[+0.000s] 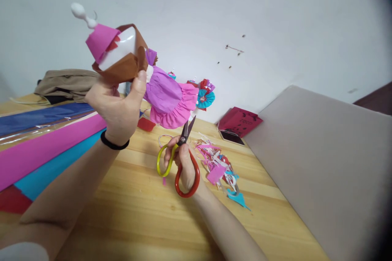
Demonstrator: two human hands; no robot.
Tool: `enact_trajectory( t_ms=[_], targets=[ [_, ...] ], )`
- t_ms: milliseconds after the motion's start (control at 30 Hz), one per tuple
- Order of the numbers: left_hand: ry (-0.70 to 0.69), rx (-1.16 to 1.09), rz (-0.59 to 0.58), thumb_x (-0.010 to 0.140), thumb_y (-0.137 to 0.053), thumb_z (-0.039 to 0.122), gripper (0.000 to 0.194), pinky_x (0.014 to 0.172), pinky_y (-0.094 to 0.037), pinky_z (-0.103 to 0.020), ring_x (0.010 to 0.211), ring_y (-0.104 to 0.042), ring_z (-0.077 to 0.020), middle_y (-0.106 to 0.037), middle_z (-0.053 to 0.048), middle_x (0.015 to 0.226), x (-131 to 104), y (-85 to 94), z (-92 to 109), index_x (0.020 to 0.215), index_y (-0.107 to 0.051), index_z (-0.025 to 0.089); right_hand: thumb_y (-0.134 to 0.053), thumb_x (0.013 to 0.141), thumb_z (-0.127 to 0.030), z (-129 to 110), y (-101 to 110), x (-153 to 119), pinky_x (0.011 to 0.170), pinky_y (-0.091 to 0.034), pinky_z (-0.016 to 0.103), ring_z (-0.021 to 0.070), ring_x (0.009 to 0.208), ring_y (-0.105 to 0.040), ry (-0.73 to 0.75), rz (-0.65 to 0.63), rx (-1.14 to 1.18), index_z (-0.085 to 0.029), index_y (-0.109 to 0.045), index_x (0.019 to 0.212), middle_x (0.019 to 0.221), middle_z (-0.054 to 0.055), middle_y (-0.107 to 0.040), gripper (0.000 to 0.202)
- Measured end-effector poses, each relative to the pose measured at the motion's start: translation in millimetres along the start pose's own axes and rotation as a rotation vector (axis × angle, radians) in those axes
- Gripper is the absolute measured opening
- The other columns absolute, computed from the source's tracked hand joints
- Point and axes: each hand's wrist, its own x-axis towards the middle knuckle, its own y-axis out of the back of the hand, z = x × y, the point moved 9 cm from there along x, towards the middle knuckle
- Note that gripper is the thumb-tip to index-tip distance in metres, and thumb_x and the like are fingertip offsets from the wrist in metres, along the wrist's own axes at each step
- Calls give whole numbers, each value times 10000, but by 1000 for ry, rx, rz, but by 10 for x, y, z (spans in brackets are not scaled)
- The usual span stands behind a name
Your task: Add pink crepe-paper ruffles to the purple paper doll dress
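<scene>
Raised above the table, my left hand (121, 100) is closed around a doll (167, 91) made of crepe paper, just by its brown paper hair. The doll lies tilted on its side, its pink hat and white hook end to the upper left. Its purple skirt with a pink ruffle points right. My right hand (185, 163) grips scissors (183, 138) with one yellow and one red handle. Their blades are parted and point up, close to the hem of the ruffle. From this angle I cannot tell whether they touch it.
Paper scraps (216, 167) lie heaped on the wooden table (147, 220). Folded coloured crepe paper (58, 142) and brown cloth (67, 83) are at left. Behind stand a red bag (240, 120), a phone (232, 137) and paper flowers (205, 97). A pale panel (324, 163) bounds the right side.
</scene>
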Motion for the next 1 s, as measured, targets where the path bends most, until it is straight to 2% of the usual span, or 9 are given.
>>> enact_trajectory(
  t_ms=[133, 333, 400, 500, 567, 800, 1000],
  targets=[
    [13, 19, -7, 821, -730, 329, 154, 702, -629, -424, 744, -742, -235, -748, 3, 761, -9, -5, 4, 765, -672, 198, -577, 810, -788, 14, 2, -8, 421, -438, 243, 110, 450, -493, -17, 16, -14, -213, -515, 863, 588, -49, -507, 581],
    [143, 77, -12, 744, -767, 544, 336, 769, -633, -540, 992, -744, -350, -767, 11, 839, -7, -1, -114, 691, -555, 289, -546, 816, -805, -8, 32, 0, 388, -404, 232, 97, 404, -459, -19, 47, -82, -221, -501, 854, 548, -68, -480, 587],
    [113, 70, -12, 750, -775, 497, 290, 766, -632, -527, 981, -745, -340, -763, 2, 830, -8, 1, -102, 705, -572, 295, -545, 811, -811, -20, 34, 0, 382, -394, 226, 92, 400, -455, -21, 55, -97, -219, -499, 849, 547, -69, -482, 596],
    [-4, -5, 25, 742, -792, 325, 165, 742, -629, -469, 813, -747, -270, -737, 0, 756, -10, 24, -24, 761, -646, 251, -548, 806, -815, -14, 20, -2, 373, -370, 215, 83, 388, -446, -40, 51, -108, -215, -498, 849, 541, -74, -481, 604],
    [-54, -41, 55, 714, -800, 249, 151, 711, -617, -438, 710, -717, -230, -722, 3, 726, -14, 42, 4, 768, -664, 213, -556, 798, -817, -13, 25, -1, 370, -354, 205, 78, 385, -433, -45, 64, -115, -213, -497, 842, 527, -78, -471, 608],
    [-49, -63, 31, 732, -784, 256, 125, 687, -590, -456, 702, -707, -250, -715, -5, 738, -12, 23, -17, 779, -669, 268, -549, 797, -820, -38, 43, 7, 359, -335, 203, 78, 372, -401, -25, 90, -141, -212, -499, 832, 498, -85, -453, 611],
    [-41, -45, 22, 744, -772, 275, 102, 658, -579, -466, 706, -700, -255, -717, -12, 748, -11, 22, 9, 769, -675, 261, -563, 806, -798, -15, 53, 9, 346, -302, 199, 74, 361, -380, -22, 93, -121, -216, -495, 817, 484, -88, -439, 586]
  ],
)
